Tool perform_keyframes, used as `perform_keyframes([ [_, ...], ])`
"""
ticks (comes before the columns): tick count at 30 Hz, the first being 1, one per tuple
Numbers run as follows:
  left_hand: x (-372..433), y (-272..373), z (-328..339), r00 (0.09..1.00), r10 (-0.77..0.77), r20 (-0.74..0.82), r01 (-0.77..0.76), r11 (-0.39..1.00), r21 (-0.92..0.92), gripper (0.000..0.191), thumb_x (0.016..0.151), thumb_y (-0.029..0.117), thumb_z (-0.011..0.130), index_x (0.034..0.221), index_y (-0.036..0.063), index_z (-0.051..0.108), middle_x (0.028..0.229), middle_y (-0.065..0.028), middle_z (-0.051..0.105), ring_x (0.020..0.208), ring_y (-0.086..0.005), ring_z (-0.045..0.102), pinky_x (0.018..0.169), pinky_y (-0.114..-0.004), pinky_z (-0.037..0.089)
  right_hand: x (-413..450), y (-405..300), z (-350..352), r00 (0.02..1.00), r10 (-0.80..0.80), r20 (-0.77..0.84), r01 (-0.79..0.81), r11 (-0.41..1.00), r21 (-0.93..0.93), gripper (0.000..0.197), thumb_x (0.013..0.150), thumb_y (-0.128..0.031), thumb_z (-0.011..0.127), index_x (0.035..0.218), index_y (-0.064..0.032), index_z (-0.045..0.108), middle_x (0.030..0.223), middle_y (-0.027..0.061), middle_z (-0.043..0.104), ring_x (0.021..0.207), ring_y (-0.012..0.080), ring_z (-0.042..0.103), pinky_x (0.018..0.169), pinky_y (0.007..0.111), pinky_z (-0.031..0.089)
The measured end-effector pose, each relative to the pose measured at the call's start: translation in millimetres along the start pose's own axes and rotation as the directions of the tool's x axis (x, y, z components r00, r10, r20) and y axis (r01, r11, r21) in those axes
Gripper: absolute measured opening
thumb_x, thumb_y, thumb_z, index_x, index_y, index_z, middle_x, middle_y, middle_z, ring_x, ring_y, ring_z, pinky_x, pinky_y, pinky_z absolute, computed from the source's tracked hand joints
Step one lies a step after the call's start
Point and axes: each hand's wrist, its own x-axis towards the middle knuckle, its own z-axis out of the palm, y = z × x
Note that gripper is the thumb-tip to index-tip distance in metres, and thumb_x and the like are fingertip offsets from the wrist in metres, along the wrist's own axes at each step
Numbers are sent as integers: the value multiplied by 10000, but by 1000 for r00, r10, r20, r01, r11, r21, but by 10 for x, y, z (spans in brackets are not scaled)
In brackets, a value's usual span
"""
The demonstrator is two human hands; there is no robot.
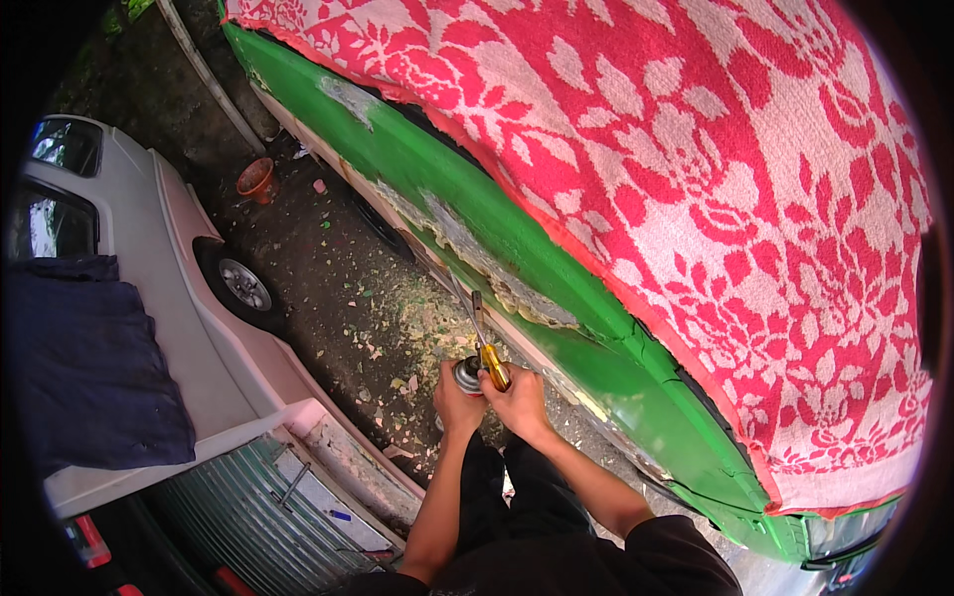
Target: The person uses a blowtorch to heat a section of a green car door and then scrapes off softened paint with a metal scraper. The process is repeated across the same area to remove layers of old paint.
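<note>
My left hand is closed around a metal canister torch, whose nozzle tube points up at the car. In my right hand is a screwdriver with a yellow translucent handle, its long shaft crossing near the torch nozzle. Both hands are close together in front of my body. Beyond the tools runs the green side panel of a car, with a long strip of grey, rough, chipped filler. No flame can be made out.
A red and pink floral blanket covers the car's upper part. On the left stands a pale pickup truck with dark cloth and tools on its ribbed bed. Paint chips litter the ground; an orange pot stands farther off.
</note>
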Motion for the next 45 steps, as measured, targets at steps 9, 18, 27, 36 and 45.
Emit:
perform_keyframes([
  [9,-28,47,-68,1000,-11,-7,11,1000,8,543,675,190,872,1082,64,535,947,-193,678,890,-422,675,749,-480,526,-23,-112,-62,992,88,95,-83,995,-55,315,864,-256,729,806,45,659,607,232,604,551,388,631,564,437,488],
  [18,-99,262,-286,997,-64,-53,64,998,-3,581,632,178,882,1083,61,534,944,-180,689,899,-398,686,764,-458,532,-103,-261,-156,984,15,179,-7,999,-48,320,937,-295,664,971,23,655,599,209,601,535,334,631,550,413,471],
  [27,-61,-33,-326,990,-143,-8,141,983,-116,649,569,153,872,1106,53,521,960,-160,699,892,-352,697,810,-438,533,-242,333,-519,997,25,78,-23,1000,-19,414,1005,-182,567,1416,-147,529,717,151,624,580,193,558,611,343,474],
  [36,-12,-138,-121,988,-152,23,154,978,-140,652,568,168,871,1106,50,521,944,-159,697,881,-338,699,800,-435,532,129,601,-186,1000,0,-9,0,1000,-26,457,955,-101,601,1408,-64,551,901,205,709,661,161,624,668,333,514],
  [45,47,-61,-124,987,-146,72,156,972,-173,637,572,167,868,1095,47,523,914,-133,699,838,-285,704,784,-401,542,263,688,-13,987,-121,-106,126,991,44,464,939,-43,601,1400,-63,559,924,210,724,577,174,573,594,338,491],
])
